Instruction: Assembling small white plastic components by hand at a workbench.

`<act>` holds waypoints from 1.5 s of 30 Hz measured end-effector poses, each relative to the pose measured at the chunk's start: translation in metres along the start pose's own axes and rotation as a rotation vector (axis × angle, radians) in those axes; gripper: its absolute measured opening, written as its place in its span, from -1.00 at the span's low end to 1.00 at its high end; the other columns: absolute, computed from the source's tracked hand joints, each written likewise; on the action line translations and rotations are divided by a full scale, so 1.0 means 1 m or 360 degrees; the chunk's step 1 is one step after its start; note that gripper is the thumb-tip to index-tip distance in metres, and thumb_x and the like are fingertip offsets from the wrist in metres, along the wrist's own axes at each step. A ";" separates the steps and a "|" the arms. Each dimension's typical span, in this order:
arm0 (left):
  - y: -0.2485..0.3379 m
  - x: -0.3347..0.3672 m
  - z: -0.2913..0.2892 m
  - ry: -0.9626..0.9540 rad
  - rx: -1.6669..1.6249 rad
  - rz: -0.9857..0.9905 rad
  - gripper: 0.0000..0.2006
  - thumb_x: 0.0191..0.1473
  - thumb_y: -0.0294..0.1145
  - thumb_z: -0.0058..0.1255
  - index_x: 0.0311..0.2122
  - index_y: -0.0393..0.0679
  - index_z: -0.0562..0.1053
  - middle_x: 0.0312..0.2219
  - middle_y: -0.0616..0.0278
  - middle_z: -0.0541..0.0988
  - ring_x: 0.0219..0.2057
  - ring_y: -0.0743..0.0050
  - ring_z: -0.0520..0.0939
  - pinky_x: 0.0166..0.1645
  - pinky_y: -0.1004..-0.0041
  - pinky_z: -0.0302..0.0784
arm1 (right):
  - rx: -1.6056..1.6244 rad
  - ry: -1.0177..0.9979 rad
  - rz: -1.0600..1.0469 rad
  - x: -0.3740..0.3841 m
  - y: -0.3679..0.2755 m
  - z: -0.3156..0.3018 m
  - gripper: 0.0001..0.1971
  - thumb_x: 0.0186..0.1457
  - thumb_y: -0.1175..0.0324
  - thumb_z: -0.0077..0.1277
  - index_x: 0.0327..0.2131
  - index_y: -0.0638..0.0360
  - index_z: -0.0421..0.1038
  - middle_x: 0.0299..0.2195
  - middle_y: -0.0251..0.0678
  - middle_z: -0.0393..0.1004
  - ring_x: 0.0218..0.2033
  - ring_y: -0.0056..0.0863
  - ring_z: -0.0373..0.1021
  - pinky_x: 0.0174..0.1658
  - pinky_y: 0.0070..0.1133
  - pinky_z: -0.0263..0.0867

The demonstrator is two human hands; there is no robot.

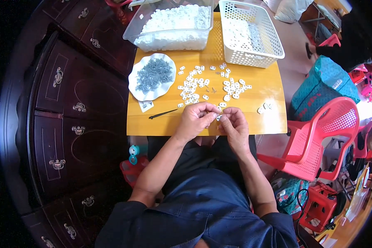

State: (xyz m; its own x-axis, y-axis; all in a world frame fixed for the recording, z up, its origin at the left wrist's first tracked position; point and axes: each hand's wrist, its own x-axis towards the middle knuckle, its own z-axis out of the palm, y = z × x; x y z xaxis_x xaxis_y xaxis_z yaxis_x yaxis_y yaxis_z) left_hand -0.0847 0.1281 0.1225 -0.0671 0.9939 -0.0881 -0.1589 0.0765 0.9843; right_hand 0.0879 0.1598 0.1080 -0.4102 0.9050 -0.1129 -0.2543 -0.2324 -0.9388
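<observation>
My left hand [197, 120] and my right hand [234, 127] meet over the near edge of the yellow table. Between their fingertips is a small white plastic piece [219, 118], which both hands pinch; its details are too small to make out. Just beyond lie two loose groups of similar white pieces with dark holes, a left pile [190, 84] and a right pile [234, 88]. A few small screws [213, 90] rest between the piles. Left of these, a white scalloped plate [153, 96] holds a heap of grey screws [154, 74].
At the table's back stand a clear bin [130, 39] of white pieces and a white perforated basket [273, 45]. A black cable tie [163, 114] lies near my left hand. More white pieces [264, 108] sit at right. Dark drawers [66, 99] flank the left, a red chair [318, 136] the right.
</observation>
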 end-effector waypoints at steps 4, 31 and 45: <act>-0.003 0.001 0.000 0.0027 0.0021 0.0093 -0.85 0.18 -0.58 0.13 -0.14 -0.25 0.57 -0.40 0.38 0.63 -0.45 0.84 0.52 -0.36 0.71 0.44 | 0.0009 0.0022 0.0015 0.000 -0.002 0.000 -0.85 0.29 0.54 0.02 -0.09 0.20 0.34 -0.27 -0.49 0.44 -0.29 -0.79 0.35 -0.22 -0.77 0.30; 0.017 -0.001 -0.001 -0.0025 0.0806 0.0322 -0.72 0.09 -0.65 0.12 -0.07 -0.16 0.49 -0.43 0.29 0.64 -0.51 0.75 0.54 -0.38 0.60 0.49 | -0.0678 -0.0006 -0.0356 0.004 0.002 -0.010 -0.90 0.17 0.55 0.13 -0.32 0.21 0.39 -0.56 -0.54 0.41 -0.52 -0.83 0.30 -0.43 -0.74 0.26; 0.009 -0.001 0.005 0.0014 0.0975 0.0472 -0.71 0.08 -0.64 0.11 -0.07 -0.12 0.50 -0.51 0.22 0.64 -0.60 0.66 0.57 -0.47 0.55 0.47 | -0.0641 0.0092 -0.0369 0.005 0.015 -0.012 -0.91 0.13 0.56 0.15 -0.36 0.21 0.41 -0.59 -0.50 0.41 -0.54 -0.81 0.32 -0.44 -0.72 0.28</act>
State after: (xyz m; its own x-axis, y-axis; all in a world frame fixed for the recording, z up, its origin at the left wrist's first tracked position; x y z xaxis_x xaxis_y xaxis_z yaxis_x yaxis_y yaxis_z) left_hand -0.0811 0.1285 0.1320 -0.0303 0.9793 0.2000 0.4538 -0.1648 0.8757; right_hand 0.0929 0.1650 0.0895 -0.3305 0.9376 0.1077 0.0313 0.1249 -0.9917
